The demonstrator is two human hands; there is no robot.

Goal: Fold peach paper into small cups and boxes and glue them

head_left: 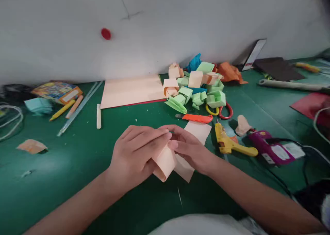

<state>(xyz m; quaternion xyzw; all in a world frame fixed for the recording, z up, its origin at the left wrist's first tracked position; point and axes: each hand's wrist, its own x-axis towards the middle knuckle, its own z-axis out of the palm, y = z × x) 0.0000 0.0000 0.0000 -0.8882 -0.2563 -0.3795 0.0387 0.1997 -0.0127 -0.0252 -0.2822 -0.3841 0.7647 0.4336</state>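
Note:
My left hand (136, 152) and my right hand (189, 148) meet over the green table (77, 159), both closed on a peach paper sheet (167, 162) that is partly rolled or folded. The left fingers press over the top of the fold, and the rolled end sticks out below my palm. My right fingers pinch the sheet from the right side. The far flat corner of the paper (199, 130) lies on the table behind my right hand.
A pile of folded green and peach paper pieces (198, 88) sits behind, beside scissors (221, 111) and an orange cutter (197, 118). A yellow glue gun (229, 142) and a purple glue gun (268, 149) lie right. Peach card (131, 90), pencils (64, 109) and a glue stick (98, 116) lie left.

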